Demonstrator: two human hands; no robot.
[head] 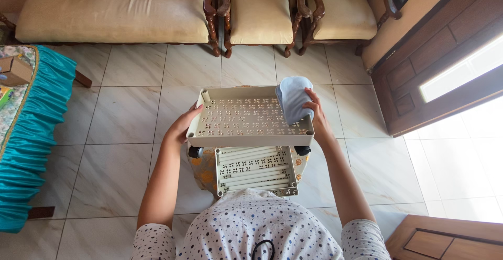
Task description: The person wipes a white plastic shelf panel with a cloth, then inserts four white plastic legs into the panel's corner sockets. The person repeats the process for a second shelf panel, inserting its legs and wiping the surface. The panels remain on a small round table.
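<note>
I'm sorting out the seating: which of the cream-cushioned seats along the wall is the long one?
The sofa at far left. Its cushion runs wide, while the two armchairs to its right each seat one.

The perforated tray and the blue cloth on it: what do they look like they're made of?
The perforated tray, steadied by the left hand, looks like moulded plastic: cream, matte, with evenly cut-out patterns and a thick rounded rim. The blue cloth under the right hand seems a soft, fuzzy fabric, possibly microfibre: it bunches into rounded folds with no sheen. The weave is too small to confirm.
</note>
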